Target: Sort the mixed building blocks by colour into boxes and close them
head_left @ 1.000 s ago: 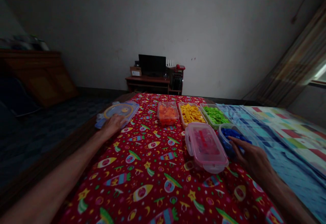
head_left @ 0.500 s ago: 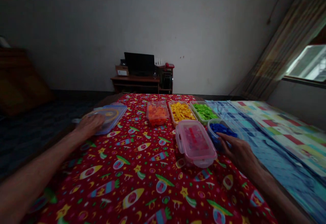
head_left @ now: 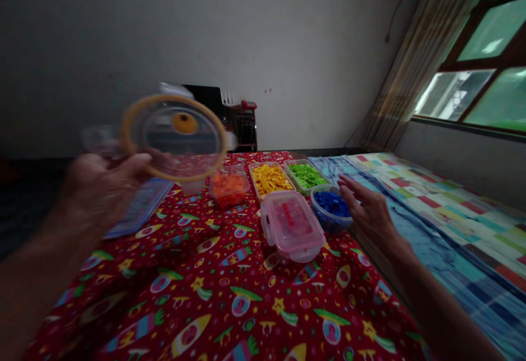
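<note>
My left hand (head_left: 98, 185), somewhat smeared by motion, grips the near left edge of a round clear lid (head_left: 176, 142) with a yellow-orange rim, held up above the table. Below and behind that hand lies a flat stack of blue-edged rectangular lids (head_left: 142, 207), partly hidden. My right hand (head_left: 367, 207) is empty, fingers extended, at the right side of a round clear tub (head_left: 331, 221) of blue pieces. Whether it touches the rim I cannot tell. Left of this tub sits a clear box with a pink lid (head_left: 292, 221) on it, reddish pieces inside.
Behind stand a tub of orange pieces (head_left: 229, 185), an uncovered box (head_left: 255, 187) of yellow pieces and another (head_left: 293, 179) of green ones. A red patterned cloth (head_left: 213, 273) covers the table. A bed (head_left: 431, 207) adjoins on the right; a monitor (head_left: 207, 98) stands behind.
My left hand has lifted the round lid off the stack of lids and moved it up and right. My right hand has drawn back from the blue pieces to the tub's side. The view has turned right.
</note>
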The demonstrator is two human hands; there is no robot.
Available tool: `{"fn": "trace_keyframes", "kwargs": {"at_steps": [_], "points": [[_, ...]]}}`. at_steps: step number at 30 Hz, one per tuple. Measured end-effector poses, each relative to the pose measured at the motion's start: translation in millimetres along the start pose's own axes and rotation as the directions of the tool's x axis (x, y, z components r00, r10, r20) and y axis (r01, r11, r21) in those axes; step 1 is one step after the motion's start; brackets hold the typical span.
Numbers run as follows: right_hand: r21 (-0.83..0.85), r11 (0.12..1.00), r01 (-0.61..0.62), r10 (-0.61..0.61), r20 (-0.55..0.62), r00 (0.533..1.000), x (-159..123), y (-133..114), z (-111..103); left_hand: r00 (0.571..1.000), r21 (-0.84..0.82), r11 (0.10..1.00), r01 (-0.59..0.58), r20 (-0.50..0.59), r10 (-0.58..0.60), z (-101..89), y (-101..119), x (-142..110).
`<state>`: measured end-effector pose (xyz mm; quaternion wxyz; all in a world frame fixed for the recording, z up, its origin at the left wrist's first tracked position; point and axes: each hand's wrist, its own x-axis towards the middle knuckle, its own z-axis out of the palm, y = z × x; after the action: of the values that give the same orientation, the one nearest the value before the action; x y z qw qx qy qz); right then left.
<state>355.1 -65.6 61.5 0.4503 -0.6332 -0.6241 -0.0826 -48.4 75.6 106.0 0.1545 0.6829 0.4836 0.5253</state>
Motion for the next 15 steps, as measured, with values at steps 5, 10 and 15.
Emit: {"fn": "trace_keyframes", "kwargs": {"at_steps": [5, 10, 15], "points": [[0.31, 0.943, -0.12, 0.121, 0.013, 0.993, 17, -4, -3, 0.827, -0.571, 0.669, 0.476, 0.55, -0.119, 114.5, 87, -49], [0.253, 0.935, -0.248, 0.261, -0.019, 0.965, 25, 48, -17, 0.656, -0.553, 0.486, 0.676, 0.753, -0.056, 213.0, 112, -62], [0.028, 0.937, -0.347, 0.343, 0.097, 0.934, 35, 106, -15, 0.584, -0.324, 0.712, 0.623, 0.798, -0.148, 264.7, 104, -45]]}}
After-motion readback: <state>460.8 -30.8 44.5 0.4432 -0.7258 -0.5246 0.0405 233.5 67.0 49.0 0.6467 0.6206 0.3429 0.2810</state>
